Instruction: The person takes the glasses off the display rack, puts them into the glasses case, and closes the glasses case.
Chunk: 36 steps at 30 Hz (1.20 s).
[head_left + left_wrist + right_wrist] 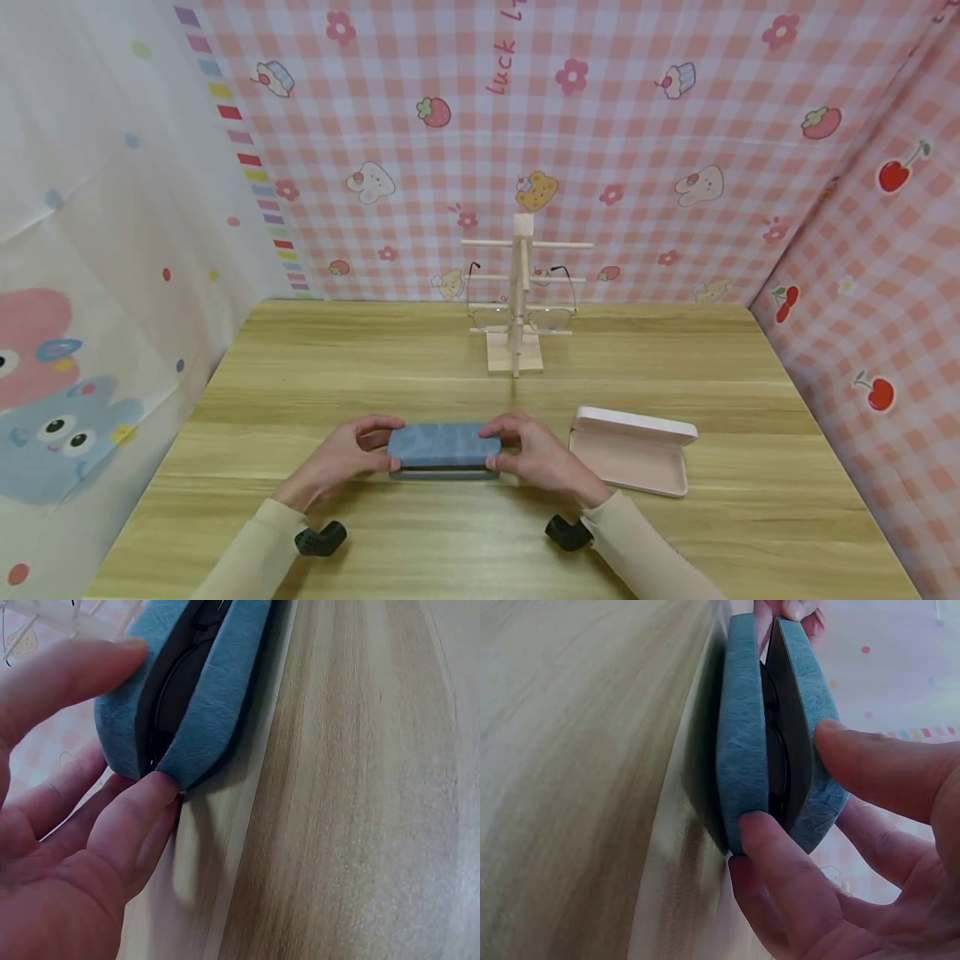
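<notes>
A blue glasses case [442,446] lies on the table between both hands, its lid partly raised along the near side. Through the gap, dark-framed glasses [180,679] show inside. My left hand [341,457] holds the case's left end, with a fingertip on the lid and another digit at the lower shell. At the right end, my right hand [542,454] grips it in much the same way. The right wrist view shows the lid [814,690] and the lower shell [742,735] standing apart.
To the right, a pale pink case [637,462] lies with its lid up. Behind the hands stands a wooden glasses rack [522,250] bearing thin-framed glasses [551,319]. Patterned cloth [645,142] walls the table's back and sides.
</notes>
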Tool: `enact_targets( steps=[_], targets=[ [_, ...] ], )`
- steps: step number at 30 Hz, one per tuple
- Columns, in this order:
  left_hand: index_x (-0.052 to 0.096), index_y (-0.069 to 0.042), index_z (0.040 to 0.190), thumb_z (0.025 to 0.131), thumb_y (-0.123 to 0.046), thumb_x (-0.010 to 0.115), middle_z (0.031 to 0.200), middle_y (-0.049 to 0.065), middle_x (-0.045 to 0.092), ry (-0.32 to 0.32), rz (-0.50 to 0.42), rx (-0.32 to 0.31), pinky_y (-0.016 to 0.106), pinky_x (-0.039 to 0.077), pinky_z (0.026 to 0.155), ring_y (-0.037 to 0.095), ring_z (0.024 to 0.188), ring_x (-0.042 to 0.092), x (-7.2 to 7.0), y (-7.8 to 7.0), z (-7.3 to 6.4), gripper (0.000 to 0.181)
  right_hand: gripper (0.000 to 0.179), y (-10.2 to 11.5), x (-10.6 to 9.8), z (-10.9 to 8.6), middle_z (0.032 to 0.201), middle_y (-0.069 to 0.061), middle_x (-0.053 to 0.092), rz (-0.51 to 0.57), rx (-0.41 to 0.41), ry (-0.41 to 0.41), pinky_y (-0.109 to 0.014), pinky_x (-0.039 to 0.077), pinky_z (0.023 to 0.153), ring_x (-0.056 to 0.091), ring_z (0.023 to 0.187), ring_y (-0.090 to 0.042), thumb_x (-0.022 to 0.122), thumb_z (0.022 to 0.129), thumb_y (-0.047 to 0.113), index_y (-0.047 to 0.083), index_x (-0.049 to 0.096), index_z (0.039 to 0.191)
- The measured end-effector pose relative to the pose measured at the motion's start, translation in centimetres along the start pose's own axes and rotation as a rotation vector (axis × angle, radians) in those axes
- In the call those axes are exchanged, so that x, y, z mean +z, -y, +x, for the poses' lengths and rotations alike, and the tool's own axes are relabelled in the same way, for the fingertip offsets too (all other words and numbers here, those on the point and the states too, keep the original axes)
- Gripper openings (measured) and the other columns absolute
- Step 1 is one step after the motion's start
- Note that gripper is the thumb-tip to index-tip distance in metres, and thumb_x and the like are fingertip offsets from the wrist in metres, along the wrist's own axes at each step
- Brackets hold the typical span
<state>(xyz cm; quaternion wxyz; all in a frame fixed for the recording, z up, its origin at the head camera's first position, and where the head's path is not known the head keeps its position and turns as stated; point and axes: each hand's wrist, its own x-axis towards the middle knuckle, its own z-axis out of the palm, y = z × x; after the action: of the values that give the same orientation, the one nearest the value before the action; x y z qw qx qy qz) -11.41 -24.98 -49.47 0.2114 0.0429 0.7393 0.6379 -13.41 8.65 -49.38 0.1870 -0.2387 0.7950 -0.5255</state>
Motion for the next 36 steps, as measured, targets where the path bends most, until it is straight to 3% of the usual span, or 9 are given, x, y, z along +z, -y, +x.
enact_targets(
  steps=[10,16,23,30,36],
  targets=[
    [0.052,0.008,0.14,0.082,0.002,0.083,0.151,0.03,0.047,0.005,-0.016,-0.006,0.031,0.054,0.099,0.048,0.141,0.041,0.1,0.0,0.0,0.067,0.031,-0.1,0.2,-0.1,0.136,-0.011,0.058,-0.06,-0.019,-0.013,-0.045,0.051,0.106,0.06,0.122,-0.032,0.079,0.092,0.008,0.008,0.071,0.122],
    [0.051,0.006,0.139,0.08,0.005,0.082,0.149,0.029,0.048,0.008,0.022,-0.015,0.035,0.053,0.102,0.046,0.14,0.043,0.4,-0.2,0.0,0.067,0.033,-0.1,0.2,-0.1,0.135,-0.011,0.056,-0.064,-0.004,-0.023,-0.046,0.051,0.105,0.06,0.121,-0.03,0.083,0.086,0.006,0.008,0.074,0.118],
    [0.049,0.004,0.136,0.078,0.012,0.08,0.146,0.029,0.048,0.001,0.067,-0.028,0.033,0.053,0.101,0.043,0.137,0.047,1.0,-0.4,0.0,0.067,0.033,-0.2,0.7,-0.1,0.13,-0.009,0.054,-0.075,0.001,-0.04,-0.038,0.056,0.095,0.056,0.116,-0.025,0.085,0.08,0.001,0.008,0.075,0.111],
    [0.046,0.003,0.136,0.077,0.015,0.078,0.148,0.027,0.045,-0.007,0.115,-0.024,0.033,0.053,0.102,0.043,0.137,0.046,1.5,-0.5,-0.4,0.068,0.031,-0.1,0.9,-0.5,0.132,-0.006,0.051,-0.114,-0.004,-0.02,-0.036,0.056,0.095,0.057,0.115,-0.022,0.084,0.084,0.004,0.013,0.071,0.111],
    [0.044,0.004,0.142,0.082,0.006,0.079,0.152,0.027,0.043,-0.045,0.158,-0.01,0.047,0.044,0.114,0.048,0.142,0.041,1.9,-0.8,-0.8,0.07,0.031,0.1,0.4,-1.4,0.148,-0.017,0.049,-0.054,-0.015,-0.001,-0.048,0.049,0.108,0.054,0.131,-0.037,0.075,0.096,0.015,0.008,0.067,0.126]
  ],
)
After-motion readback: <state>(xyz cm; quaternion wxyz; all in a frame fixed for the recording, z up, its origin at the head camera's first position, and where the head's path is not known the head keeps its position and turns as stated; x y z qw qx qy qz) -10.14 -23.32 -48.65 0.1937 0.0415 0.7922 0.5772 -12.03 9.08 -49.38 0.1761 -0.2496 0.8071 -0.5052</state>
